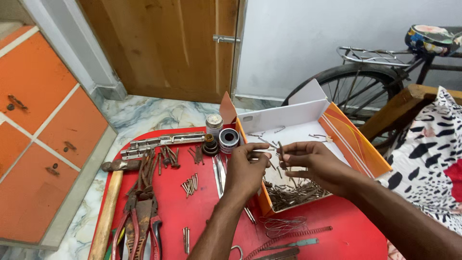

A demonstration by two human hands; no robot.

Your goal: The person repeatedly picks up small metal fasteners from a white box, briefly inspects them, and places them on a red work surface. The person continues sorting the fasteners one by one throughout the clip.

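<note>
Pinching a thin nail (280,148) upright between its fingertips, the right hand (310,163) hovers over the open orange-and-white box (358,144). The left hand (246,168) meets it, fingers closed on another small nail (260,153). Below both hands, a heap of rusty nails (293,191) fills the box's near corner. Left of the hands, on the red bench (173,212), lie pliers (142,221), a hammer (110,202) and a door bolt (163,142).

There is one hammer (109,202). There is one orange box (308,144). Two hands (248,168) (313,163) work over it. There are two door bolts (163,142). There is one bike (380,72). The nails (293,192) are too many to count.
</note>
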